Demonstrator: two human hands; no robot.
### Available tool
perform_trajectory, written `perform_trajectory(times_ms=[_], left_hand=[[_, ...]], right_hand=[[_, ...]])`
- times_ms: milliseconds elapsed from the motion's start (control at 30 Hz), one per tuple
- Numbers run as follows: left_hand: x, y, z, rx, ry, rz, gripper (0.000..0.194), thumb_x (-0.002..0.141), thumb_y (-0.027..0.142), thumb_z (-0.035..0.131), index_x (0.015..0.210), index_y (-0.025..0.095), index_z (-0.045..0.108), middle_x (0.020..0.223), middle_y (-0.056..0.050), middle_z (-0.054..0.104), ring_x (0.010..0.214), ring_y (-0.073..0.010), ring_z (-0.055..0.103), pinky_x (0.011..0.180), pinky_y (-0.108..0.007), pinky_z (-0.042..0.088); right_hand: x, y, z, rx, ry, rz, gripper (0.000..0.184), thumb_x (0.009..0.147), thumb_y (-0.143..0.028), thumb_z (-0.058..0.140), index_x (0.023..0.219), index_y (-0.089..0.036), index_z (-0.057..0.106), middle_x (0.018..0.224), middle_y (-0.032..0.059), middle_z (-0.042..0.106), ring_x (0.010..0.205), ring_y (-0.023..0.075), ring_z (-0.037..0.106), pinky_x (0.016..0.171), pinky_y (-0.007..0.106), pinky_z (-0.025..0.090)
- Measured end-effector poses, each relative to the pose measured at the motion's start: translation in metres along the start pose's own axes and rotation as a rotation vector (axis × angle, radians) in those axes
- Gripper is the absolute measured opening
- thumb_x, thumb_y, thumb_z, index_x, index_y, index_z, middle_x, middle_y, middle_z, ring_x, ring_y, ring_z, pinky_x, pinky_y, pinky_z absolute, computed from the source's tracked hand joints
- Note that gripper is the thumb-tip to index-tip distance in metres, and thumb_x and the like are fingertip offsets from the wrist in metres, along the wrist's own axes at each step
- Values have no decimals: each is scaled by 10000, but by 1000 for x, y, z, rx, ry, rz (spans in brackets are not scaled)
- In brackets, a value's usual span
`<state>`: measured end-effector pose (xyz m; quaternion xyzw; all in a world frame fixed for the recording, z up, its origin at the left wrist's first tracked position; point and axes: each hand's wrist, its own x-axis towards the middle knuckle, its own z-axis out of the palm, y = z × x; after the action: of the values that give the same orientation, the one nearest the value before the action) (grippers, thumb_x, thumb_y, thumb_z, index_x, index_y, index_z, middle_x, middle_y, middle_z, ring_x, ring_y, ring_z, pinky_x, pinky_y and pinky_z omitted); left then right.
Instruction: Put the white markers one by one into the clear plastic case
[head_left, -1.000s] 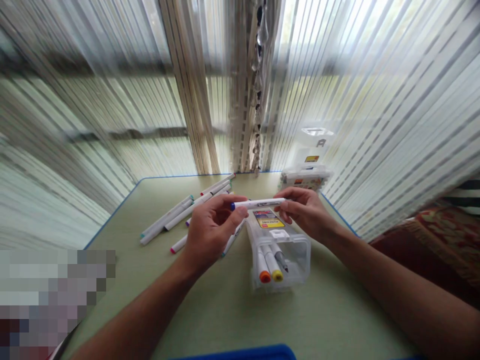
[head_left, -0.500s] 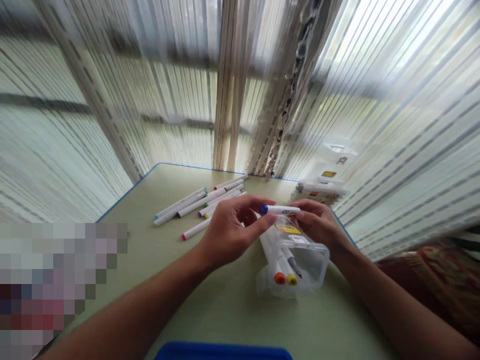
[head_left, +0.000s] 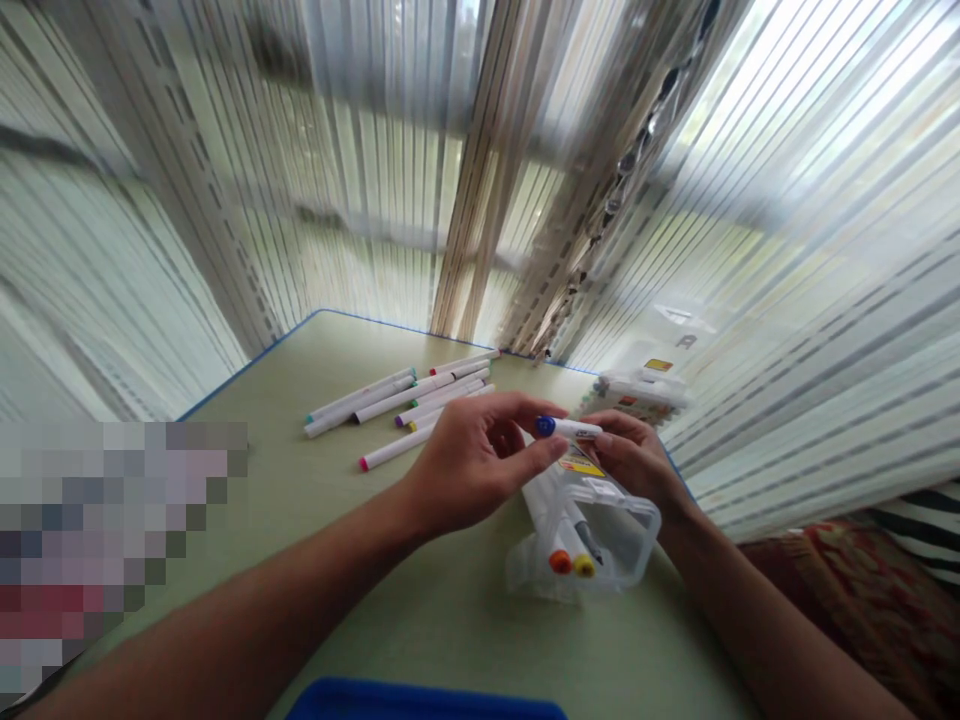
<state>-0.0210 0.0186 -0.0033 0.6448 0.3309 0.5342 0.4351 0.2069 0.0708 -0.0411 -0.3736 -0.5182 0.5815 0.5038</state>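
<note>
Blue-capped marker (head_left: 574,429) is held between both hands, above the clear case (head_left: 630,540). Left fingers (head_left: 559,450) pinch its blue end; right fingers (head_left: 606,440) close on its other end. Inside the case lie orange and yellow markers; white markers (head_left: 397,395) lie on the table (head_left: 300,580).

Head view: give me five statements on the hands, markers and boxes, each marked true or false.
1. Left hand and right hand both hold the blue-ended marker. True.
2. Orange-ended and yellow-ended markers lie in the near box. True.
3. The near box's open end faces the curtain. False: it faces the person.
4. All markers are boxed. False: a pink-ended marker, for one, lies on the table.
5. The far box is blue. False: it is clear.
</note>
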Motion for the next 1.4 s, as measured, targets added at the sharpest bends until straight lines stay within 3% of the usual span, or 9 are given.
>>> perform_trajectory(times_ms=[867, 1167, 1400], left_hand=[[4, -1, -5, 69, 9, -15, 297, 848, 320, 721, 1075, 132, 759, 765, -53, 702, 581, -96, 552, 520, -213, 453], [8, -10, -12, 85, 62, -81, 271, 836, 321, 735, 1017, 120, 744, 609, 13, 583, 498, -71, 459, 424, -179, 331], [11, -18, -16, 97, 80, -101, 234, 802, 295, 766, 954, 118, 748, 659, -6, 657, 508, -63, 475, 447, -172, 362]], right_hand=[[0, -8, 5, 56, -38, 1, 235, 598, -323, 898, 772, -214, 784, 561, 0, 652, 437, 81, 498, 417, 198, 371], [2, -12, 7, 74, -24, -48, 242, 604, -322, 906, 766, -196, 778, 523, -10, 620, 430, 85, 503, 413, 210, 379], [2, -15, 7, 132, -42, -67, 237, 624, -293, 905, 778, -170, 774, 610, 9, 676, 453, 76, 524, 426, 209, 390]])
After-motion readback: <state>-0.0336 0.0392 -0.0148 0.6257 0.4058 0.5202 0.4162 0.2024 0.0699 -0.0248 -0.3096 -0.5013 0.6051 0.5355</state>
